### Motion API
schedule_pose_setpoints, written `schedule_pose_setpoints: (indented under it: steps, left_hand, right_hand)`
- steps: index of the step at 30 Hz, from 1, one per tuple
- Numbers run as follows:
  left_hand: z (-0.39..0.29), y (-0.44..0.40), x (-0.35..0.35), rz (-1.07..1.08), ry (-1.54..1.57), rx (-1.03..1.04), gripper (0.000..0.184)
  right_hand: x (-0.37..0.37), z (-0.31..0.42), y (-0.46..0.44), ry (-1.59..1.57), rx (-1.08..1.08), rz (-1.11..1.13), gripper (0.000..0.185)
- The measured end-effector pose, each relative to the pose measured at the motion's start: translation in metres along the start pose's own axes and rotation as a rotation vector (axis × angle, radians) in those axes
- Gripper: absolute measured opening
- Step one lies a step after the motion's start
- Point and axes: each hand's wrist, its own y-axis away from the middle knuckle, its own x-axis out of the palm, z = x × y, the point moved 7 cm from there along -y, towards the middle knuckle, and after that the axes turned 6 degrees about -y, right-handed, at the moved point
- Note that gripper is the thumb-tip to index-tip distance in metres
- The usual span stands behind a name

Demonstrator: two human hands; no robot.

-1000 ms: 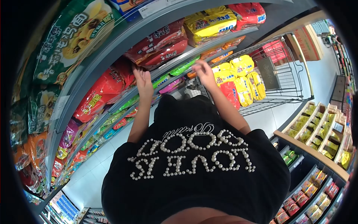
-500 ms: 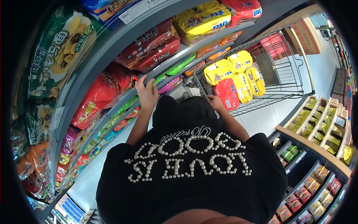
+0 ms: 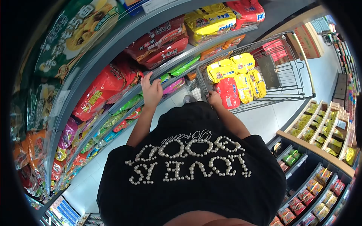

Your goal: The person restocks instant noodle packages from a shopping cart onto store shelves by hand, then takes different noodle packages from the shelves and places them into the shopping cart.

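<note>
My left hand (image 3: 152,90) is raised beside the shelf front, fingers apart and nothing in them. Close to it are a large red noodle multipack (image 3: 100,88) and dark red multipacks (image 3: 160,43) on the shelf. My right hand (image 3: 214,98) is closed on the near end of a wire shopping cart (image 3: 281,89); its fingertips are partly hidden. Inside the cart, right by that hand, lies a red multipack (image 3: 227,93). Several yellow multipacks (image 3: 221,70) are packed around it.
Shelves of bagged noodles curve along my left, with green bags (image 3: 81,32) nearest. Yellow multipacks (image 3: 210,22) sit at the far shelf end. A cardboard box (image 3: 310,40) stands beyond the cart. To my right is a display with wooden bins (image 3: 320,128) and cup rows.
The view has shifted slightly, so the near shelf goods appear further right. My left hand appears slightly lower and further right. My right hand's fingers are now curled more closely at the cart's edge.
</note>
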Motion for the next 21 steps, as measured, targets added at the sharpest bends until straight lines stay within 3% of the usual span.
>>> schedule_pose_setpoints:
  steps: [4, 9, 15, 18, 21]
  left_hand:
    - [0.004, 0.003, -0.007, 0.048, 0.066, -0.012, 0.012]
    - [0.014, 0.013, -0.006, 0.094, 0.102, -0.071, 0.01]
    - [0.012, 0.014, -0.001, 0.111, 0.081, -0.106, 0.01]
    - [0.008, 0.016, -0.002, 0.147, 0.03, -0.13, 0.017]
    - [-0.006, 0.024, 0.001, 0.134, 0.028, -0.19, 0.03]
  right_hand:
    - [0.01, -0.005, -0.003, 0.086, -0.102, -0.151, 0.026]
    - [0.024, -0.029, 0.043, 0.07, -0.115, -0.224, 0.058]
    - [-0.023, -0.05, 0.105, 0.359, 0.252, -0.053, 0.05]
    - [-0.025, -0.066, 0.116, 0.492, 0.208, 0.195, 0.046]
    - [-0.024, -0.075, 0.103, 0.531, 0.14, 0.243, 0.039]
